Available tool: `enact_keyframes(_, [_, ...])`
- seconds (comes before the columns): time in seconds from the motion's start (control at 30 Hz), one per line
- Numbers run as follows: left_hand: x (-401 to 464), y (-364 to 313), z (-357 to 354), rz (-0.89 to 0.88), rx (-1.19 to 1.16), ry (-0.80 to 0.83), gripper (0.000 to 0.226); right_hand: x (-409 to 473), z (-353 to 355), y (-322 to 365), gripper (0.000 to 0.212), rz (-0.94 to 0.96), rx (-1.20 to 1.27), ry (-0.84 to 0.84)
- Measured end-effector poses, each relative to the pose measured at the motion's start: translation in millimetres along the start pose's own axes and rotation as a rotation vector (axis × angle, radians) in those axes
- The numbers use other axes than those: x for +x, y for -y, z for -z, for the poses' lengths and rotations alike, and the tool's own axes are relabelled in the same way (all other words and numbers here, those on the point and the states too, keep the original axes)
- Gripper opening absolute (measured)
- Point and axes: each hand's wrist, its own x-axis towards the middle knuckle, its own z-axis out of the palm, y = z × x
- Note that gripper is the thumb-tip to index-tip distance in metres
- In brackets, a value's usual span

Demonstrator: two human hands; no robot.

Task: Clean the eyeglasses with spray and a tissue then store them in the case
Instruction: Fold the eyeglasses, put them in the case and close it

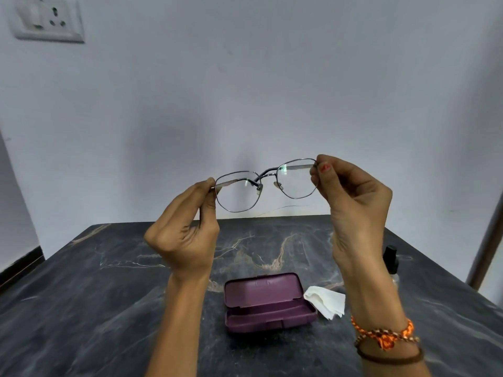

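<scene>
A: While both forearms rise from the bottom edge, the left hand (187,229) and right hand (353,205) hold the eyeglasses (265,183) up in front of the wall (245,91), above the far edge of the table (81,295).

B: Grip, left?

A: Thumb and fingertips pinch the frame's left end at the hinge. Palm faces the camera, remaining fingers curled in toward it.

B: Right?

A: Same kind of pinch on the right end of the frame. Thumb on the near side, nail painted red; other fingers curled behind. Right wrist carries an orange thread band and a brown bracelet (386,338).

B: Frame attitude?

A: Thin metal frame, lenses clear, tilted so the right side sits higher. Temples appear folded behind the lenses; where their tips end is hard to make out.

B: Items on the table?

A: Purple eyeglass case (268,303) lying open, between the two forearms, lid tilted back. White tissue (326,300) crumpled just beside the case's right end. Spray bottle (390,262) farther right, mostly hidden behind the right wrist; only the dark cap and a bit of clear body show.

B: Anything else obscured?

A: Switch and socket plate (47,20) at upper left is blurred. Both elbows are cut off by the frame edge.
</scene>
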Motion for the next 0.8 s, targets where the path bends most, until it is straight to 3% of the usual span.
enact_keyframes(0.23, [-3,-7,-13,0.649,-0.523,-0.027,0.026,1,6,-8,0.012,-0.116,0.090,0.035])
enact_keyframes(0.37, [-4,-9,-15,0.750,-0.579,0.060,0.017,8,14,-13,0.010,-0.186,0.179,0.024])
enact_keyframes(0.53, [-22,-17,1,0.842,-0.576,0.236,0.028,2,31,-29,0.015,-0.294,0.176,-0.005])
enact_keyframes(0.67, [-41,-23,28,1.031,-0.592,0.334,0.022,-28,56,-51,0.014,-0.522,0.082,-0.006])
enact_keyframes(0.8, [-66,-26,52,1.179,-0.544,0.360,0.019,-58,73,-65,0.011,-0.752,0.272,0.002])
